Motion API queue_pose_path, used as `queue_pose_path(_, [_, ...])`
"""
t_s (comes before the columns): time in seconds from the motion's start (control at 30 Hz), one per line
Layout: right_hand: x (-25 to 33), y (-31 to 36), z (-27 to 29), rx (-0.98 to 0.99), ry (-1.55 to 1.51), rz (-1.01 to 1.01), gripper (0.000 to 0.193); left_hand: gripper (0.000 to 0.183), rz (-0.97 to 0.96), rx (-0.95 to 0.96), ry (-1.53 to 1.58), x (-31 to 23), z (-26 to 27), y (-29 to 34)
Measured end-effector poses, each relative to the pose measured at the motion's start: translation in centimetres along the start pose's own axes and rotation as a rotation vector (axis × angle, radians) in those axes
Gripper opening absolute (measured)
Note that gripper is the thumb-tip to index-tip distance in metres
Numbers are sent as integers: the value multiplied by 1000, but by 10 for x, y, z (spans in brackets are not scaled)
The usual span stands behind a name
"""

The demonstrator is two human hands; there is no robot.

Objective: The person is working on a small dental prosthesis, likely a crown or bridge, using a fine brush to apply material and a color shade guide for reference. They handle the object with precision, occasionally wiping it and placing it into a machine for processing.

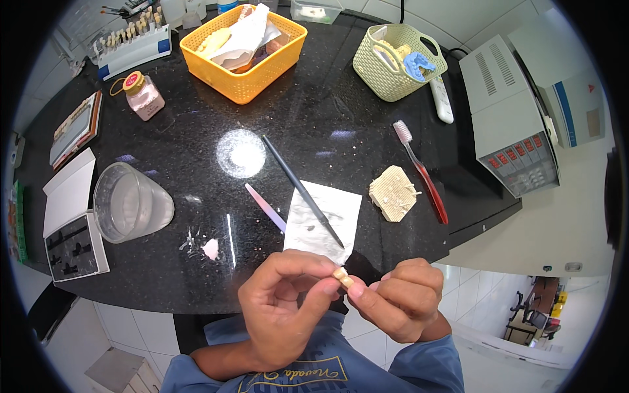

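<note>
Pinching small tooth-coloured pc (344, 278) w/ L hand (283, 300) & R hand (401, 298); keep grip light, even; work over worktop (213, 285) in case dropped.

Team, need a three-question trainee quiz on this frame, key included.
1. Which touches the small cream piece: left hand, right hand, or both?
2. True or false: the dark pointed tool lies partly on the white paper.
3. Fill in: the U-shaped blue piece rests in the ____ basket.

Key: 1. both; 2. true; 3. pale green
</note>
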State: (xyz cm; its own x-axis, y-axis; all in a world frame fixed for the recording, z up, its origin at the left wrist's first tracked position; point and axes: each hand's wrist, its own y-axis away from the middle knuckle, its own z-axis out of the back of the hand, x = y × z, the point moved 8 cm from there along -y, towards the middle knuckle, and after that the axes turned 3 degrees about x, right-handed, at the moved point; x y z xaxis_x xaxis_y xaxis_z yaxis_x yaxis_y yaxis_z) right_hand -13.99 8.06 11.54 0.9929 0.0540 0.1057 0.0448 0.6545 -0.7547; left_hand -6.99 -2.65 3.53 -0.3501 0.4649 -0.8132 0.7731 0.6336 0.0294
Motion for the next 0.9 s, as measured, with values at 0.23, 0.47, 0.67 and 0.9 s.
queue_pose_path(0.23, [1, 1, 2, 9, -7, 6, 30, 24, -12, 5, -30, -1, 1, 4])
queue_pose_path(0.47, [2, 4, 2, 24, -43, -5, 31, 31, -79, 65, 5, 0, 4, 5])
queue_pose_path(0.67, [3, 3, 2, 68, -57, -15, 33, 32, -55, 69, -11, 0, 4, 5])
queue_pose_path(0.9, [9, 2, 0, 121, -69, 41, 32, 32, -91, 50, -50, -5, 7, 8])
